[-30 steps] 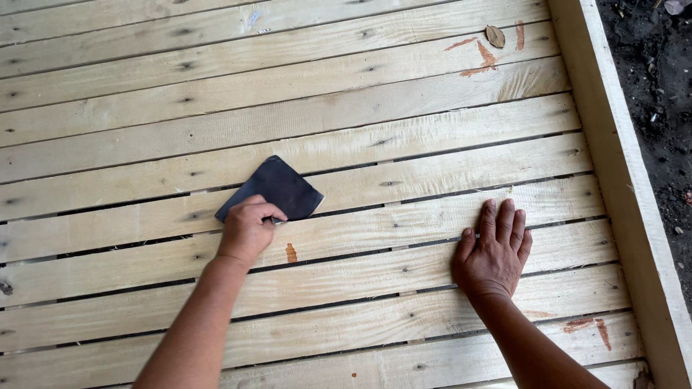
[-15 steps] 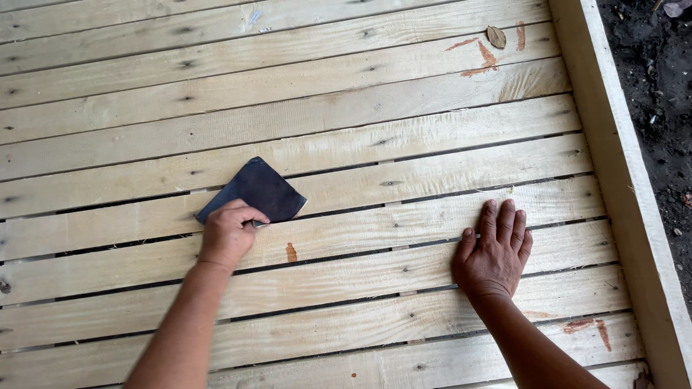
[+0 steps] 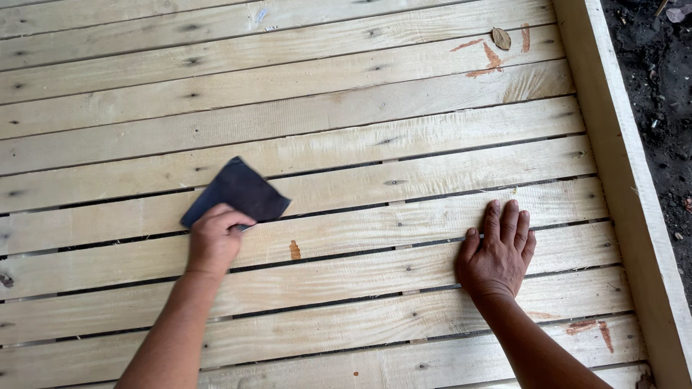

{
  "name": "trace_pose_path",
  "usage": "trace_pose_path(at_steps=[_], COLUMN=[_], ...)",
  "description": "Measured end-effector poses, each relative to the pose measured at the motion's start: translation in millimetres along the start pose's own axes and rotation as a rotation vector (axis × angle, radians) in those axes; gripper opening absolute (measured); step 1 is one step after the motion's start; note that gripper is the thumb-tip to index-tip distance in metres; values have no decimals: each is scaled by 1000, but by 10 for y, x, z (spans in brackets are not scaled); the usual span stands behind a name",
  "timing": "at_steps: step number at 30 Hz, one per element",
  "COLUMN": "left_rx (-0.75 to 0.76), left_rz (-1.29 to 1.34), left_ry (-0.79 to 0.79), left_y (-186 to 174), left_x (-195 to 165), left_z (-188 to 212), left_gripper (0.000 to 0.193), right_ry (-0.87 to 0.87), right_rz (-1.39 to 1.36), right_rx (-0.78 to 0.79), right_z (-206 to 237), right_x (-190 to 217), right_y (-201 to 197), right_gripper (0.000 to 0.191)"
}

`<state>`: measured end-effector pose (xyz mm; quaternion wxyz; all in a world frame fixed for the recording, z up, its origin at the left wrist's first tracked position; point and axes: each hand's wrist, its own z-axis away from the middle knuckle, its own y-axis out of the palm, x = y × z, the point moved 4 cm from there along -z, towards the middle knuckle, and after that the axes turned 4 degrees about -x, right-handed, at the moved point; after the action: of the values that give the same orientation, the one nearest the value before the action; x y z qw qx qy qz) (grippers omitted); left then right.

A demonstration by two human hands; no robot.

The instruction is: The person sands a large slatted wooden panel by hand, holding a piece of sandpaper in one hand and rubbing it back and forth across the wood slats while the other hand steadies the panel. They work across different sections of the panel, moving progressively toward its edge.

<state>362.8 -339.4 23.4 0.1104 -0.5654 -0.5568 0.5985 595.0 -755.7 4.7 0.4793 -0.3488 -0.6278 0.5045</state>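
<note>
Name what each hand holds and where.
Left hand presses the dark sanding sheet by its near corner; right hand holds nothing, flat on the wooden slats.

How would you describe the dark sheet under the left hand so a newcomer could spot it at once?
On the pale slatted wooden panel, look left of centre, where the left hand presses down. Under its fingers lies the dark sheet, a flat bluish-black square set cornerwise, the only dark thing on the light boards.

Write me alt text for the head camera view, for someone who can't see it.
A person's left hand presses a dark sheet of sandpaper against pale wooden slats, while the right hand lies flat on the slats, fingers spread. A wooden frame board runs down the right side, with dark soil beyond it.
</note>
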Motion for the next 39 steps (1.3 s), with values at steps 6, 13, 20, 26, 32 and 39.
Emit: trace_pose_path(at_steps=[6,13,20,26,32,39], left_rx=[-140,-23,-125,-114,-109,-125], left_rz=[41,161,22,213,154,262], left_ry=[98,198,-51,88,138,-220], left_y=[795,819,229,1311,580,373], left_x=[-853,-1025,-317,-1423,-597,-328], left_z=[62,27,66,-95,5,-35], left_gripper=[27,24,35,23,37,28], right_ry=[-3,-6,-2,5,9,11], right_rz=[-15,-9,-8,1,1,12], right_rx=[-7,-15,-7,0,0,-2], right_z=[-1,3,11,12,5,21], right_x=[5,-4,15,16,11,33], right_y=[-9,-33,-18,-15,0,12], right_gripper=[70,71,70,70,70,69])
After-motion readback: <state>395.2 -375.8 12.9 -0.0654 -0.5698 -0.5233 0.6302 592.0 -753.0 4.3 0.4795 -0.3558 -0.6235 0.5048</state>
